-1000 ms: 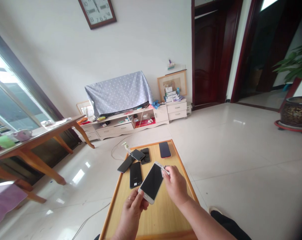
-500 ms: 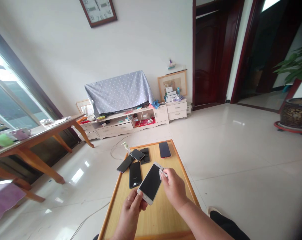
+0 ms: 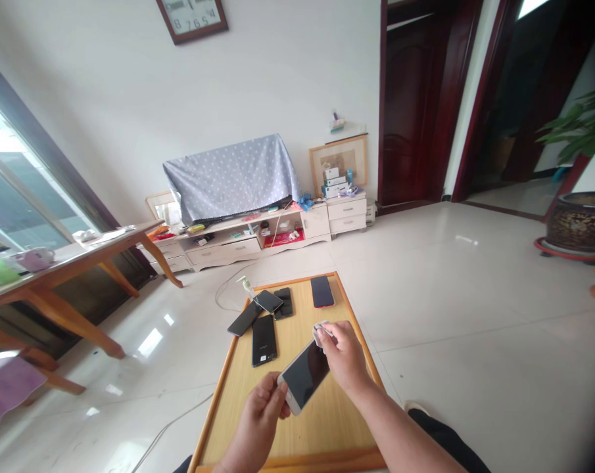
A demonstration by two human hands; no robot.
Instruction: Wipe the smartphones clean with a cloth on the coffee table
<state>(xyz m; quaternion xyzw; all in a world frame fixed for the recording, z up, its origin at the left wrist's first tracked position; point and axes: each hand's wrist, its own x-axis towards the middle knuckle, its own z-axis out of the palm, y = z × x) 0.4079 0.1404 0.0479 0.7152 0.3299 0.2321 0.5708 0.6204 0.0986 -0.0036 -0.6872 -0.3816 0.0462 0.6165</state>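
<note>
My left hand (image 3: 260,417) pinches the near end of a white-rimmed phone (image 3: 303,377) with a dark screen, holding it tilted above a low wooden table (image 3: 321,427). My right hand (image 3: 344,355) is closed on a small white wipe (image 3: 319,331) at the phone's far end, pressing it against the screen. Several other dark phones lie on the far part of the table: one black phone (image 3: 263,339) face down, a red-edged phone (image 3: 321,291) at the far right, and a few more phones (image 3: 270,302) overlapping at the far left edge.
A small pump bottle (image 3: 246,285) stands by the table's far left corner, with a white cable (image 3: 225,289) on the tiled floor. A long wooden table (image 3: 70,263) stands left. A cabinet with a cloth-covered screen (image 3: 231,180) lines the far wall. A potted plant (image 3: 580,223) is right.
The phone has swung lower and flatter between my hands. My right hand with the wipe has moved along to its far end. The view has dipped slightly.
</note>
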